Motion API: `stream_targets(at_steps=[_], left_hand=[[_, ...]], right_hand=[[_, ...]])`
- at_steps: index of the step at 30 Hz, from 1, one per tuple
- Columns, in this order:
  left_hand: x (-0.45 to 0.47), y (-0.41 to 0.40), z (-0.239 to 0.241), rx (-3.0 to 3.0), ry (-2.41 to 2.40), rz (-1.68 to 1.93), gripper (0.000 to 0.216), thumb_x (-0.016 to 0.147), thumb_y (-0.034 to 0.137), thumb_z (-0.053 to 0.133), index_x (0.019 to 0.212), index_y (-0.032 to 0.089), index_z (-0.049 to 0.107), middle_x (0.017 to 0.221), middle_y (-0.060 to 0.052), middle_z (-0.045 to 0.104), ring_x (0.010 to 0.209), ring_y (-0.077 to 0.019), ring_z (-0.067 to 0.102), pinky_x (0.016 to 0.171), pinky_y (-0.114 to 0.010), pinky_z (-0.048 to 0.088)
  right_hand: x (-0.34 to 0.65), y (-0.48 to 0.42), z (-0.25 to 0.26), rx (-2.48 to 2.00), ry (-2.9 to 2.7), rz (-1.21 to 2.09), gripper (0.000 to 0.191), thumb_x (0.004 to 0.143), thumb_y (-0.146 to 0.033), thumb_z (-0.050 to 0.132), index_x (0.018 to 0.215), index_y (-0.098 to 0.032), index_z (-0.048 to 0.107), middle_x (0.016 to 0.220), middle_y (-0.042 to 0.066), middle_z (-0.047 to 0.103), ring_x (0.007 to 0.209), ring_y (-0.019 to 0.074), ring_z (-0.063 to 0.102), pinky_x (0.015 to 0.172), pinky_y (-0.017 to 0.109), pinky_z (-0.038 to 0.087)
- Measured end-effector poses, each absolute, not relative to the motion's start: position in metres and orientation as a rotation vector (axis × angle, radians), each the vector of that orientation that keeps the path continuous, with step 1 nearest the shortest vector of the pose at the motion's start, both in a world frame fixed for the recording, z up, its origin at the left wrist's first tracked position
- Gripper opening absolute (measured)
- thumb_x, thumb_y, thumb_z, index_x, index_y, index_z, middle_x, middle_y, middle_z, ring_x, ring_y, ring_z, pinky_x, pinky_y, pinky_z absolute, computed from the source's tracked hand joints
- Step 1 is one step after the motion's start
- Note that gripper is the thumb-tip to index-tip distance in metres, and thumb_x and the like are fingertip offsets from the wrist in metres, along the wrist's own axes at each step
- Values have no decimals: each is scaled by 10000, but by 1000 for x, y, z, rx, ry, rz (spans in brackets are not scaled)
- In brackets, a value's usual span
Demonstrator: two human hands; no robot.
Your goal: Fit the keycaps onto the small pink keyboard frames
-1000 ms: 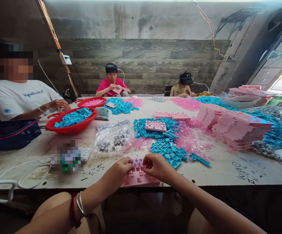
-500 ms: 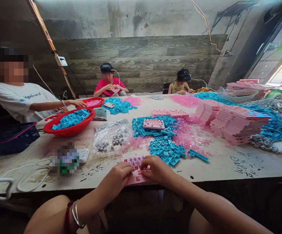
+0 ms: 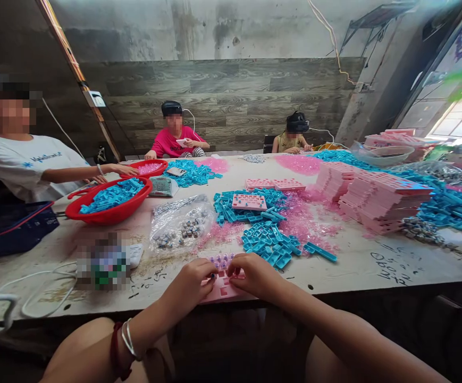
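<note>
At the table's near edge lies a pink plate (image 3: 223,292) with square openings. Translucent purple pieces (image 3: 221,259) sit in rows at its far side. My left hand (image 3: 194,281) is over the plate's left part, thumb and fingers pinched on a small dark bluish piece (image 3: 213,276). Over the right part, my right hand (image 3: 251,273) has its fingers curled down to the plate; what they hold, if anything, is hidden. Just beyond are loose blue plastic pieces (image 3: 268,242) and a second pink plate (image 3: 249,202) with blue bits in it.
A clear bag of small metallic parts (image 3: 183,223) lies left of centre. Red baskets (image 3: 127,210) stand further left, by a person in a white shirt. Stacked pink plates (image 3: 382,199) rise at right. Two people sit across the table (image 3: 354,266). A white cable (image 3: 27,298) lies at left.
The view has shifted slightly. A small dark piece now shows in my left fingers. Across the table, the person in pink has lowered one hand toward the red basket.
</note>
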State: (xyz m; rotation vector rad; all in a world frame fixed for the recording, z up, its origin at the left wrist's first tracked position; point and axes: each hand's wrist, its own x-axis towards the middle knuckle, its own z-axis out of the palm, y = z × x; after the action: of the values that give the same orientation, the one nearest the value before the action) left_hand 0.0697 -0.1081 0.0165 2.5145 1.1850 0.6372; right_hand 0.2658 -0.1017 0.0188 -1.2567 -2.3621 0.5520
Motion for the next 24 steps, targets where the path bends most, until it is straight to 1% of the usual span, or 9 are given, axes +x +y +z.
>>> stream_targets(at_steps=[7, 12, 16, 18, 20, 22, 24], left_hand=[[69, -100, 5, 2625, 1093, 648, 200, 783, 52, 502, 845, 173, 648, 841, -40, 649, 823, -171, 576, 758, -287, 455], [68, -101, 3, 2681, 1103, 646, 234, 823, 60, 444, 812, 170, 650, 814, -42, 648, 784, -162, 581, 732, -280, 463], [68, -103, 3, 2672, 1126, 611, 229, 827, 61, 432, 807, 157, 640, 806, -44, 635, 773, -153, 580, 711, -261, 468], [70, -105, 2, 2677, 1125, 596, 237, 829, 60, 424, 805, 161, 637, 805, -40, 633, 778, -154, 578, 721, -265, 466], [72, -106, 4, 2675, 1092, 598, 226, 823, 66, 438, 841, 169, 638, 836, -39, 636, 805, -156, 580, 745, -269, 465], [70, -103, 12, 2637, 1073, 668, 190, 815, 102, 480, 889, 177, 638, 882, -38, 640, 836, -154, 584, 766, -262, 464], [55, -91, 26, 2564, 1153, 824, 154, 807, 167, 520, 904, 178, 640, 909, -37, 644, 833, -150, 590, 773, -252, 463]], right_hand=[[265, -100, 18, -1251, -2373, 526, 151, 670, -116, 597, 775, -186, 680, 741, 18, 656, 685, 135, 583, 649, 222, 399], [266, -102, 18, -1242, -2363, 550, 141, 683, -110, 584, 762, -184, 673, 742, 20, 648, 695, 136, 575, 660, 226, 400], [266, -102, 19, -1252, -2362, 569, 138, 683, -105, 580, 751, -187, 667, 745, 19, 644, 705, 139, 567, 658, 225, 398], [266, -101, 19, -1250, -2370, 574, 139, 679, -100, 579, 749, -186, 663, 743, 17, 643, 704, 138, 564, 649, 222, 396], [266, -101, 19, -1249, -2379, 569, 137, 678, -97, 578, 746, -184, 659, 737, 17, 641, 701, 138, 562, 646, 223, 394], [266, -101, 19, -1257, -2381, 568, 134, 679, -99, 577, 743, -183, 658, 738, 19, 642, 699, 138, 563, 648, 225, 395], [267, -101, 20, -1265, -2378, 579, 135, 684, -103, 572, 747, -183, 661, 750, 24, 644, 701, 139, 566, 654, 227, 399]])
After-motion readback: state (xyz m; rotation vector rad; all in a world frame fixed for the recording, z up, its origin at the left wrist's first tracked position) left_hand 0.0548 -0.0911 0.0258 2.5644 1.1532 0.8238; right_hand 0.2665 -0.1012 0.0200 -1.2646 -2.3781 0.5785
